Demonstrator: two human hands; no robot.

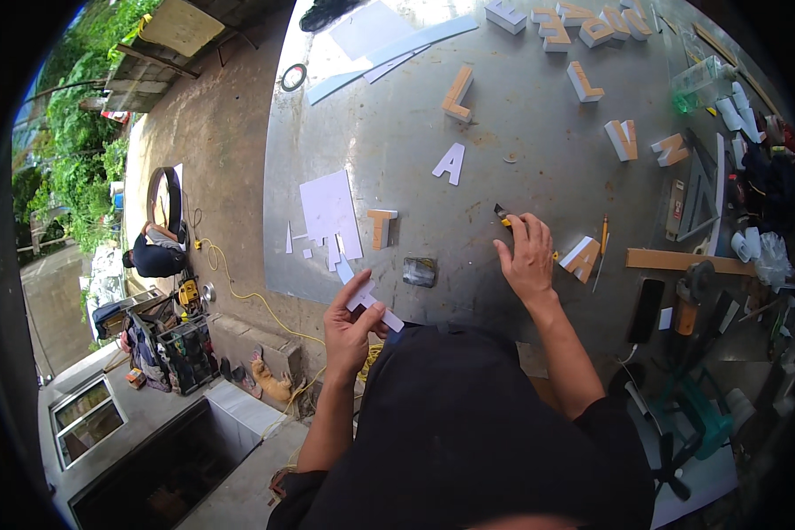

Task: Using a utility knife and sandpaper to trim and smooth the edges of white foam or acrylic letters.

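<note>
My left hand (349, 331) pinches a white foam-like cutout piece (362, 296) with a stepped outline, just off the table's near edge. Over the table, my right hand (527, 256) lies across a utility knife (503, 215), whose black tip and yellow body show past the fingers. Its thumb is spread away from the fingers, and the palm hides the knife's middle. A notched white sheet (329, 208) and small offcuts lie beyond my left hand, beside a brown-faced letter T (382, 228). A brown-faced letter A (580, 259) stands right of my right hand; a flat white letter A (450, 164) lies farther off.
Several block letters (583, 26) stand toward the far right of the metal table (415, 115). A dark square piece (420, 272) lies near the front. Right are a pencil (604, 234), a wooden strip (689, 261), a phone (647, 311) and an angle grinder (693, 296). A person (157, 252) crouches left.
</note>
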